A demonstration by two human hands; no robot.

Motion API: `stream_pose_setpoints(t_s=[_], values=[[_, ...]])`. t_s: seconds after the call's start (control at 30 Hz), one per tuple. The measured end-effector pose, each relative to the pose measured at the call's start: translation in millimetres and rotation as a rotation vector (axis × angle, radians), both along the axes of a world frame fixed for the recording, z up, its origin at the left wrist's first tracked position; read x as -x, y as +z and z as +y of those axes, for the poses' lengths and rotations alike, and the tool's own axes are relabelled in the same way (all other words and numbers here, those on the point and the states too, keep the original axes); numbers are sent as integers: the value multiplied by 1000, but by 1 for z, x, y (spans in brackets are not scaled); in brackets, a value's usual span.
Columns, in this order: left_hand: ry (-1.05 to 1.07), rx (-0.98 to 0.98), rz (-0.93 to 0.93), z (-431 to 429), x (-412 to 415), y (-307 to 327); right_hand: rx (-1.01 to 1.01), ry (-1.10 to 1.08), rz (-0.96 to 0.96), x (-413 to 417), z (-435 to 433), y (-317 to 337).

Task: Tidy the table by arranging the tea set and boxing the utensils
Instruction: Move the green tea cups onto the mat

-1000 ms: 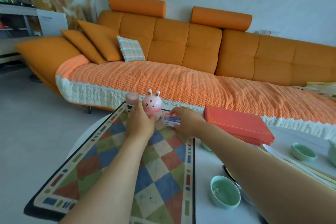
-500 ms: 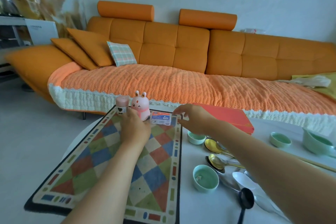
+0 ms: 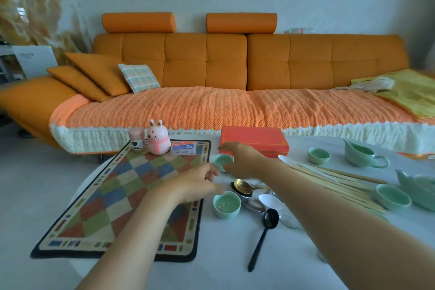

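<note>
My right hand reaches over a small green teacup in front of the red box. Its thumb arches just above the rim, with the fingers behind and below. My left hand hovers with relaxed fingers at the right edge of the checkered mat, holding nothing. A second teacup stands just below it. Gold, white and black spoons lie beside that cup. Long chopsticks stretch to the right.
A pink rabbit figure, a pink-lidded jar and a small blue-white box line the mat's far edge. At right stand two more cups, a green pitcher and a teapot. An orange sofa is beyond.
My right hand let go of the small blue-white box and moved right to the teacup. My left hand left the rabbit figure and drew back toward the near cup. The view turned right.
</note>
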State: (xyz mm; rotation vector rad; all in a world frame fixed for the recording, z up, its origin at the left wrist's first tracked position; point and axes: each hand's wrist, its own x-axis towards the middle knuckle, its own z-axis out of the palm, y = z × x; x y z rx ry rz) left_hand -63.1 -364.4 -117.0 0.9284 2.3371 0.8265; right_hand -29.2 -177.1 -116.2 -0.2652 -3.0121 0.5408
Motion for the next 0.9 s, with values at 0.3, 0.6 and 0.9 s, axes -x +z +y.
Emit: stream_pose_setpoints(t_s=[0.3, 0.6, 0.9], values=[[-134, 80, 121, 2, -21, -5, -167, 35, -42, -6, -1, -14], [-124, 42, 151, -4, -23, -3, -251, 20, -18, 4, -15, -22], [145, -1, 294, -67, 18, 13, 32, 41, 73, 3, -45, -4]])
